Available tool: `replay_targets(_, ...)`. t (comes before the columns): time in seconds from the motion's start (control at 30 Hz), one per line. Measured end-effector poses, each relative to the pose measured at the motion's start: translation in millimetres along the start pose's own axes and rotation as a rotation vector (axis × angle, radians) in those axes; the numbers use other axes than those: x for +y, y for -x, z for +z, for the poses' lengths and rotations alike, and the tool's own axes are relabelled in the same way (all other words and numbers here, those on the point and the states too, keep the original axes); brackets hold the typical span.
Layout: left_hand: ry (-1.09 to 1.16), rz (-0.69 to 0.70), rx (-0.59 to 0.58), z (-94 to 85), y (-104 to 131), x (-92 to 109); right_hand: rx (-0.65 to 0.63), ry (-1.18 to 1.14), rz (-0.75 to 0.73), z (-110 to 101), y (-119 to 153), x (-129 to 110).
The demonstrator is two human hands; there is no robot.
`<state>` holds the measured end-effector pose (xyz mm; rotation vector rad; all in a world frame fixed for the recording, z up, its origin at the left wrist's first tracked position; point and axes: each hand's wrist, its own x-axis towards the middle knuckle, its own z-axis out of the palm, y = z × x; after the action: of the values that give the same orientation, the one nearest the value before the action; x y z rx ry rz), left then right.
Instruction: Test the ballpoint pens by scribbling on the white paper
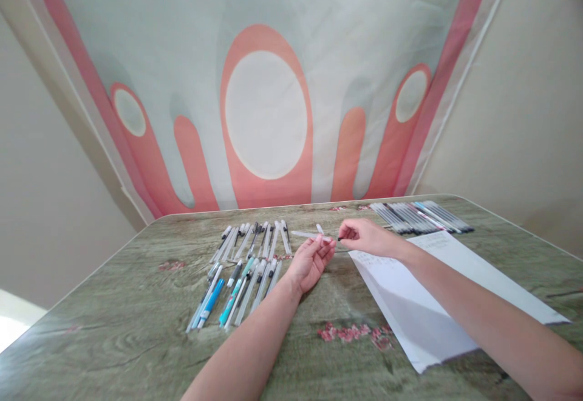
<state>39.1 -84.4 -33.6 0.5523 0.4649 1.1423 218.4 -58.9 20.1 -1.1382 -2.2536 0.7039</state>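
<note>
My left hand [310, 264] is above the middle of the table, palm up, with its fingers closed on a clear pen barrel [301, 234] that points left. Just right of it, my right hand [370, 238] pinches a small black piece [339, 240], too small to make out fully. A narrow gap separates the two hands. Behind my left fingers a white pen cap [319, 228] shows; I cannot tell whether it lies on the table or is held.
Clear pens with caps [250, 240] lie in a row at left. Nearer are more pens, including a blue pen [212, 302] and a teal pen [232, 301]. Slim pens or refills [410, 217] line the back right. Paper [437, 304] lies under my right forearm on the wood-patterned table [136, 328].
</note>
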Motion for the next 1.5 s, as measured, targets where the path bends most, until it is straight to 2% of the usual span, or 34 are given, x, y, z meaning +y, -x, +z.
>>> replay_targets(0.13, 0.010, 0.011, 0.009, -1.2, -1.2, -0.8, 0.037, -0.005, -0.040, -0.2, 3.4, -16.5)
replay_targets(0.23, 0.010, 0.016, 0.024, -2.2, -2.0, -1.3, 0.059, 0.007, -0.047, 3.7, 3.3, -19.7)
replay_targets(0.5, -0.008, 0.009, 0.044, -1.2, -1.7, -1.3, 0.102, -0.023, -0.041, 10.9, 2.4, -19.1)
replay_targets(1.2, -0.016, 0.051, 0.062, -3.9, -3.4, -2.2, 0.239, 0.082, -0.106, 25.3, 0.0, -10.1)
replay_targets(1.5, -0.003, 0.056, 0.079, -1.1, -2.0, 0.1, 0.295, 0.265, -0.270, 32.9, 2.9, -5.8)
